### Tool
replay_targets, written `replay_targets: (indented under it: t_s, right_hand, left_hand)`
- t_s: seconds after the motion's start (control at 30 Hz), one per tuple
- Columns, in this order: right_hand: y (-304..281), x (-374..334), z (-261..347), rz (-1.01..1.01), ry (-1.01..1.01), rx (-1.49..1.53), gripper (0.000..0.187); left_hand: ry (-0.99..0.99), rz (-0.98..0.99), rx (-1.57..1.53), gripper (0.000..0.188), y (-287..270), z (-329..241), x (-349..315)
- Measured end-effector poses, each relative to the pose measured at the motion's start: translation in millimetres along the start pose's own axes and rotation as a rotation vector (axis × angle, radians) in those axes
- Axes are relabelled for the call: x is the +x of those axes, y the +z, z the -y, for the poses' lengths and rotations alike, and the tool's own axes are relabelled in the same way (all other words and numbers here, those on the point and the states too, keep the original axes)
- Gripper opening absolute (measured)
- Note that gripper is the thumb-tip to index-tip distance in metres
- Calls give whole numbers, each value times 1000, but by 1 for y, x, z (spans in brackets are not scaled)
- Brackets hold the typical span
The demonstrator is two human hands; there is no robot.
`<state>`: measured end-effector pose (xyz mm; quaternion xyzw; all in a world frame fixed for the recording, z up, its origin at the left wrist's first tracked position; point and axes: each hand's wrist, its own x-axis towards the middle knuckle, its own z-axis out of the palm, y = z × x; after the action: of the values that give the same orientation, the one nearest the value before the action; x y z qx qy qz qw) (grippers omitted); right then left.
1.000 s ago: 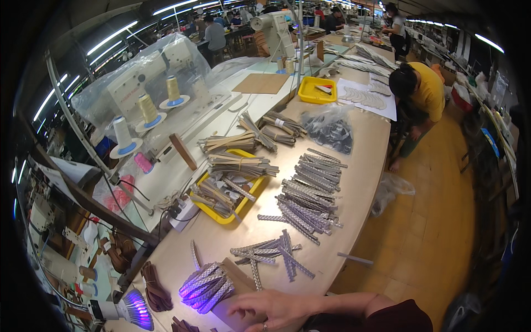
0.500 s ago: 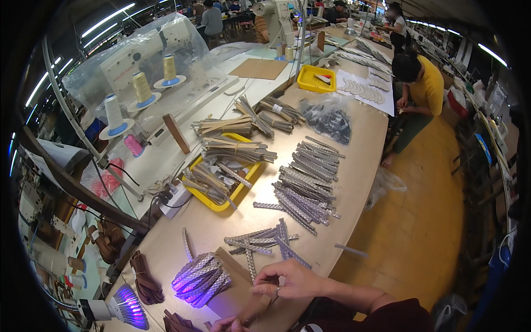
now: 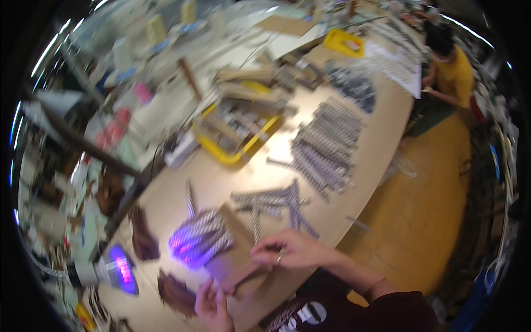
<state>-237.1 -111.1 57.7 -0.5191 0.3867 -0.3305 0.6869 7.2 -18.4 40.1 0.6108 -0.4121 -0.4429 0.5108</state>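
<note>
Workshop clutter is crowding a long pale wooden table [image 3: 354, 182] that is running away from the person toward the far end of the room, and the whole view is smearing with motion blur. On the table, a yellow tray [image 3: 235, 157] is sitting near the middle, holding loose bundles of patterned strips and some tan, stick-like pieces; what exactly they are is too blurred to tell. A second, smaller yellow tray [image 3: 344, 43] is standing well beyond it at the far end. Between the two, a big heap of grey patterned strips [image 3: 326, 146] is lying spread in rows on the bare wood. Another person in a yellow shirt [image 3: 456, 69] is bending beside the table's far right edge.

Close to the near edge, a flat brown card piece [image 3: 243, 257] is lying on the table, with a bunch of grey strips [image 3: 202, 240] just to its left, glowing violet under a lamp [image 3: 119, 271]. More strips [image 3: 274, 202] are lying crossed just beyond the card.

The right hand [image 3: 290, 252] is reaching in from the lower right, palm down, fingers curled and pressing on the card's near right side. The left hand [image 3: 210, 301] is coming up from the lower edge, its fingertips touching the card's near corner; whether it is pinching the card cannot be made out.
</note>
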Motion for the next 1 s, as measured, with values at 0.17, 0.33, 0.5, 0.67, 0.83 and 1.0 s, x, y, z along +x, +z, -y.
replay_targets:
  t_s: [0.17, 0.33, 0.5, 0.67, 0.83, 1.0]
  right_hand:
    - [1, -2, -1, -79, 77, 34, 26]
    - [6, 4, 4, -76, 65, 20, 27]
    - [9, 7, 1, -80, 63, -16, 29]
    - [19, 8, 0, -180, -123, -90, 32]
    - [15, -16, 31, -356, -559, -477, 41]
    - [30, -20, 46, -243, -687, -661, 48]
  left_hand:
    - [-148, 11, -176, 51, 6, -23, -7]
    - [-186, 26, -243, 51, 6, -33, -5]
    - [-180, -22, -249, 50, 4, -26, -5]
    - [-107, 49, -108, 48, -5, -30, -10]
    - [448, -57, 604, 36, -1, -57, -21]
    - [580, 155, 387, 46, 35, -67, -17]
